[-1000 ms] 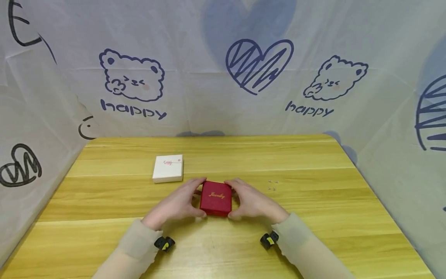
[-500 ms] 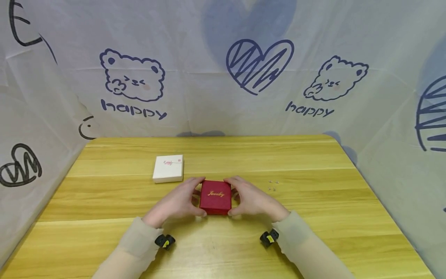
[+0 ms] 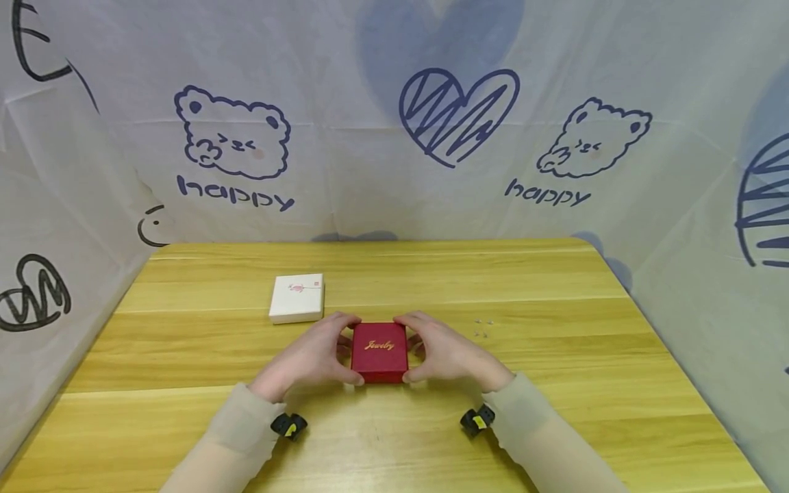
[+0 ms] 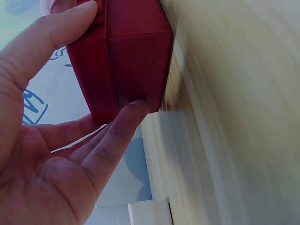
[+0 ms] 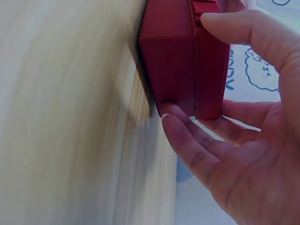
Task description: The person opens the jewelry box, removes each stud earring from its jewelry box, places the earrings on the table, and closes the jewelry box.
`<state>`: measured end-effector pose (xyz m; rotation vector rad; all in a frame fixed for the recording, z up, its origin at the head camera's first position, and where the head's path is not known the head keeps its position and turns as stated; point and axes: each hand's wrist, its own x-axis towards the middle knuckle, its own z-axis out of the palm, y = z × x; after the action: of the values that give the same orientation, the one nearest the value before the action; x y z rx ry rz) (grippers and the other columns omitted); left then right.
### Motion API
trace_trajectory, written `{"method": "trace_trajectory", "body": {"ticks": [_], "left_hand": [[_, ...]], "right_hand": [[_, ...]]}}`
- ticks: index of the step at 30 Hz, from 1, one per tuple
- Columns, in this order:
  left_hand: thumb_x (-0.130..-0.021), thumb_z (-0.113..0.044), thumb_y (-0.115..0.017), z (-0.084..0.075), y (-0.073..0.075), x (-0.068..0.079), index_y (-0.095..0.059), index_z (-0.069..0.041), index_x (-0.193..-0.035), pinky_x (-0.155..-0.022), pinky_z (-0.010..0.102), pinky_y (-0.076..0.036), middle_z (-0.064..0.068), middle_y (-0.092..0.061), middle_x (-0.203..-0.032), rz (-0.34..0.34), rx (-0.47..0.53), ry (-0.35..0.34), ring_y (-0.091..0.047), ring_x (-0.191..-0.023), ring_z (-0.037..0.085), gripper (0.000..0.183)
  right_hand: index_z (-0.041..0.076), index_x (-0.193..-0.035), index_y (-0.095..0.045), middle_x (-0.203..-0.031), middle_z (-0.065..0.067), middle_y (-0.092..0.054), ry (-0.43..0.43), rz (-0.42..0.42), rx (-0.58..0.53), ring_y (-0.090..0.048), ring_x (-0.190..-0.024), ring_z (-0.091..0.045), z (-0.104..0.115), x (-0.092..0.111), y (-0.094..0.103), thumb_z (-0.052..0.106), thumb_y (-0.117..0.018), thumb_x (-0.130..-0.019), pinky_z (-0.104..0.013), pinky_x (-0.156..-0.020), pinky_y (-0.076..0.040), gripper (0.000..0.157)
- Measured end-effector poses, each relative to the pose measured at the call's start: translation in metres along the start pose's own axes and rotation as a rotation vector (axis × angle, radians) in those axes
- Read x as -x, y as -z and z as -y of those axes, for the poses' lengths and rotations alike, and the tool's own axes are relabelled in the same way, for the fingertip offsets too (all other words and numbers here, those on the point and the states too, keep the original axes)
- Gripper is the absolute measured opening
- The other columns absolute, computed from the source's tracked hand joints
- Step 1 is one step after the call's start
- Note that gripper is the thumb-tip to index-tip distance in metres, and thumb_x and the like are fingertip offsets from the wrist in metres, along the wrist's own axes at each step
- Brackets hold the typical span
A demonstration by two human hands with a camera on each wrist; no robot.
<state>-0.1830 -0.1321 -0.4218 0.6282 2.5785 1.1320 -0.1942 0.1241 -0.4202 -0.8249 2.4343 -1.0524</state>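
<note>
A red jewelry box (image 3: 379, 352) with gold "Jewelry" lettering on its lid is between both hands at the middle of the table. My left hand (image 3: 314, 356) grips its left side, thumb at the front corner and fingers toward the back. The right hand (image 3: 446, 352) mirrors this on the other side. Close up in the left wrist view, the thumb presses the lid's front near a red bow, while fingertips touch the box's lower side wall. In the right wrist view, the right thumb (image 5: 229, 26) rests on the lid's front too. The box's underside is hidden.
A white square box (image 3: 297, 298) with a small pink print stands behind and left of the red one. Several tiny pale pieces (image 3: 483, 328) lie on the wooden table (image 3: 555, 438) to the right. A printed cloth (image 3: 345, 178) hangs behind the table.
The jewelry box has shifted slightly left and toward me between both hands, and now sits squarer to the table's front. Both hands keep their hold. The white box and tiny pieces have stayed put.
</note>
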Motion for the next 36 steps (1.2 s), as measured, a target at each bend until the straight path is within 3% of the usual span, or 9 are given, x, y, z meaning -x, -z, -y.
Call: {"method": "trace_trajectory", "body": {"ticks": [19, 30, 36], "left_hand": [[-0.065, -0.018, -0.093, -0.0015, -0.0023, -0.0009, -0.044, 0.004, -0.141, -0.09, 0.038, -0.052, 0.008, -0.056, -0.123, 0.023, -0.054, 0.03, -0.062, -0.104, 0.024, 0.093], [-0.063, -0.022, -0.094, -0.0034, -0.0072, -0.0024, -0.045, 0.005, -0.141, -0.089, 0.037, -0.049, 0.01, -0.055, -0.125, 0.003, -0.161, 0.048, -0.057, -0.094, 0.017, 0.096], [-0.063, -0.023, -0.094, -0.0035, -0.0091, -0.0038, -0.047, 0.004, -0.14, -0.093, 0.038, -0.047, 0.009, -0.057, -0.122, 0.015, -0.194, 0.063, -0.054, -0.099, 0.018, 0.094]], "right_hand": [[-0.001, -0.148, -0.036, -0.141, -0.009, -0.046, -0.02, 0.001, 0.122, -0.054, -0.114, -0.024, 0.0029, -0.0004, -0.0017, 0.014, -0.086, -0.073, -0.039, -0.096, -0.048, 0.092], [0.001, -0.149, -0.037, -0.144, -0.01, -0.045, -0.021, 0.002, 0.166, -0.05, -0.122, -0.026, -0.0014, -0.0012, -0.0044, 0.018, -0.087, -0.073, -0.042, -0.102, -0.042, 0.092], [0.001, -0.149, -0.037, -0.144, -0.008, -0.045, -0.04, 0.019, 0.185, -0.046, -0.127, -0.023, -0.0026, -0.0026, -0.0064, 0.019, -0.087, -0.074, -0.042, -0.106, -0.039, 0.092]]}}
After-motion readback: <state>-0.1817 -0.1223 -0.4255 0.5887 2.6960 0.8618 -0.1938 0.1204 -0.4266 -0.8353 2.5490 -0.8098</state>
